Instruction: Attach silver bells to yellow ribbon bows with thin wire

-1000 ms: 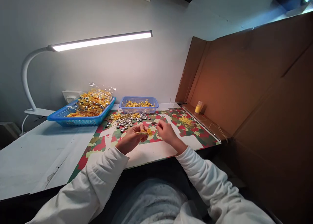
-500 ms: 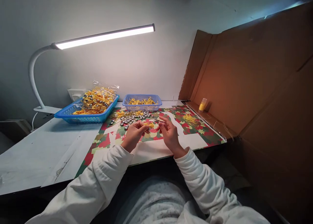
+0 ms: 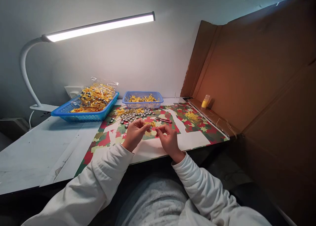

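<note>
Between finger and thumb, my left hand (image 3: 135, 133) pinches a small yellow cord piece (image 3: 150, 124) with a silvery bell at it. My right hand (image 3: 168, 139) is closed just to the right, its thumb and index fingertips pressed together; what they hold, if anything, is too small to make out. Red-handled snips (image 3: 163, 120) lie on the patterned sheet (image 3: 158, 139) just beyond my right hand. Behind my left hand spreads a pile of silver bells (image 3: 130, 116), with yellow pieces along its back side.
A blue basket (image 3: 81, 116) heaped with yellow pieces and bells stands back left, beside a smaller basket (image 3: 142, 105). Yellow threads (image 3: 192, 116) lie right, near a yellow-filled bottle (image 3: 205, 101) and cardboard (image 3: 256, 64). A lamp (image 3: 101, 27) hangs above.
My right hand has let go of the snips, which now lie on the sheet, and has moved slightly toward my left hand. My left hand still holds the yellow piece. The view has shifted slightly.
</note>
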A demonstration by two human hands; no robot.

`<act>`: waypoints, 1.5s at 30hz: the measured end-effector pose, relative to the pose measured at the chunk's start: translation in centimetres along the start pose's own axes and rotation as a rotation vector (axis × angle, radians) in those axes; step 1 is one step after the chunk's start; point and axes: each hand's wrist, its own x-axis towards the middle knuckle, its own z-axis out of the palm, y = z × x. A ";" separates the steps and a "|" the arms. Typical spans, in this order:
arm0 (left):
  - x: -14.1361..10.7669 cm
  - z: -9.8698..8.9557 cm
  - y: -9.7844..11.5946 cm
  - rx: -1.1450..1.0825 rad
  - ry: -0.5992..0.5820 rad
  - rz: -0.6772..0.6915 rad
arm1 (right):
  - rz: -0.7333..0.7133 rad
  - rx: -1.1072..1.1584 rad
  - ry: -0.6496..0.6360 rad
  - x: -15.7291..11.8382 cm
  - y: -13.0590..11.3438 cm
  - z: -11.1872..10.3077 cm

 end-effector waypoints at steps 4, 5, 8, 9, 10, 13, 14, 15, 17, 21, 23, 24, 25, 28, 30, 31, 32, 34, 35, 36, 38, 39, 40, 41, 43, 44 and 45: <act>0.1 0.0 -0.1 -0.008 0.000 -0.026 | -0.028 -0.046 -0.014 -0.1 -0.1 -0.1; 0.1 0.0 -0.1 -0.009 0.001 -0.032 | -0.038 -0.061 -0.017 -0.1 -0.1 -0.2; 0.0 0.1 0.1 -0.002 -0.007 -0.043 | -0.050 -0.085 -0.018 -0.1 -0.1 -0.3; -0.1 0.1 0.2 0.002 -0.010 -0.043 | -0.051 -0.086 -0.018 -0.1 0.0 -0.3; -0.1 0.2 0.3 0.006 -0.014 -0.043 | -0.053 -0.084 -0.017 -0.1 0.0 -0.3; -0.2 0.2 0.4 0.003 -0.024 -0.037 | -0.067 -0.081 -0.013 -0.2 0.2 -0.3; -0.2 0.2 0.5 0.000 -0.026 -0.036 | -0.068 -0.084 -0.011 -0.2 0.3 -0.2; -0.2 0.2 0.5 -0.002 -0.027 -0.036 | -0.066 -0.087 -0.009 -0.3 0.3 -0.2; -0.2 0.2 0.5 0.002 -0.029 -0.041 | -0.057 -0.088 -0.008 -0.3 0.3 -0.2; -0.2 0.2 0.4 0.007 -0.035 -0.068 | -0.058 -0.076 -0.014 -0.3 0.2 -0.3; -0.2 0.2 0.3 0.003 -0.042 -0.086 | -0.062 -0.079 -0.012 -0.4 0.1 -0.3; -0.1 0.2 0.3 0.001 -0.044 -0.095 | -0.063 -0.079 -0.012 -0.4 0.1 -0.3; -0.1 0.2 0.3 -0.002 -0.045 -0.103 | -0.063 -0.079 -0.011 -0.4 0.1 -0.4; 0.0 0.2 0.2 -0.008 -0.044 -0.112 | -0.065 -0.076 -0.005 -0.5 0.1 -0.4; 0.0 0.2 0.3 -0.009 -0.046 -0.108 | -0.069 -0.075 0.004 -0.5 0.1 -0.4; 0.0 0.2 0.3 -0.009 -0.047 -0.105 | -0.071 -0.075 0.008 -0.5 0.1 -0.4; -0.1 0.2 0.3 -0.008 -0.047 -0.103 | -0.071 -0.076 0.012 -0.5 0.1 -0.4; -0.2 0.2 0.4 -0.006 -0.046 -0.095 | -0.072 -0.076 0.016 -0.6 0.2 -0.4; -0.2 0.3 0.5 -0.002 -0.046 -0.089 | -0.072 -0.077 0.015 -0.6 0.2 -0.4; -0.2 0.3 0.5 0.002 -0.046 -0.083 | -0.073 -0.077 0.014 -0.6 0.2 -0.4; -0.3 0.3 0.5 0.010 -0.048 -0.070 | -0.077 -0.078 0.011 -0.6 0.2 -0.3; -0.3 0.3 0.5 0.013 -0.051 -0.064 | -0.080 -0.081 0.008 -0.6 0.2 -0.3; -0.3 0.3 0.5 0.017 -0.054 -0.060 | -0.083 -0.083 0.003 -0.6 0.2 -0.3; -0.3 0.3 0.5 0.020 -0.058 -0.056 | -0.087 -0.086 0.000 -0.6 0.2 -0.3; -0.3 0.3 0.5 0.028 -0.064 -0.052 | -0.094 -0.090 -0.006 -0.5 0.2 -0.3; -0.3 0.2 0.4 0.031 -0.068 -0.052 | -0.098 -0.092 -0.005 -0.5 0.2 -0.3; -0.3 0.2 0.4 0.033 -0.074 -0.052 | -0.102 -0.093 -0.005 -0.5 0.3 -0.3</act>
